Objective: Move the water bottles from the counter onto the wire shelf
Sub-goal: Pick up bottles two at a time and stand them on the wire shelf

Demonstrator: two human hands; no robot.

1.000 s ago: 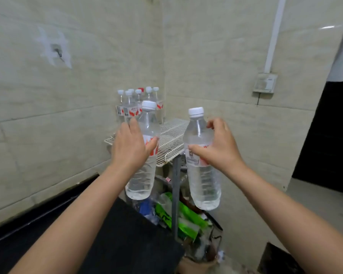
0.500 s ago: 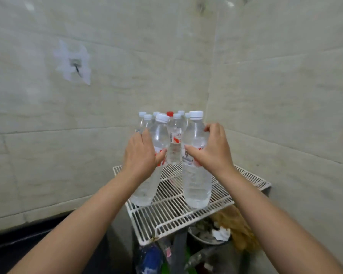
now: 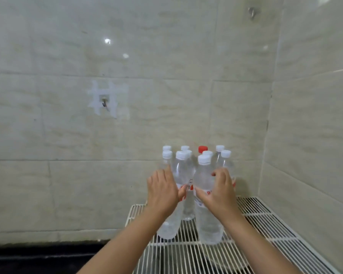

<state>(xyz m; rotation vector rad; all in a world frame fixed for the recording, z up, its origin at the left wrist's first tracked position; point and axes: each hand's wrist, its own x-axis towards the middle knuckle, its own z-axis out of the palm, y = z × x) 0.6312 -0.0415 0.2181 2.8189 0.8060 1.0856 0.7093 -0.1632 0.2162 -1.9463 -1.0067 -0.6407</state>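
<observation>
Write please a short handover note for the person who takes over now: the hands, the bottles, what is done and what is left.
Left hand grips one water bottle; right hand grips a second bottle. Both bottles stand at the front of the bottle group on the wire shelf, bottoms at the grid.
Done: the group stands at the shelf's back.
Left: release these two; the counter is out of view, so check it for more.

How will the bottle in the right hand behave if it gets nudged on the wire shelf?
The bottle in the right hand looks full, so probably heavy for its size. It is tall and narrow on the shelf's spaced wires, so likely to tip. The bottles behind stand close, so it might knock them.
</observation>
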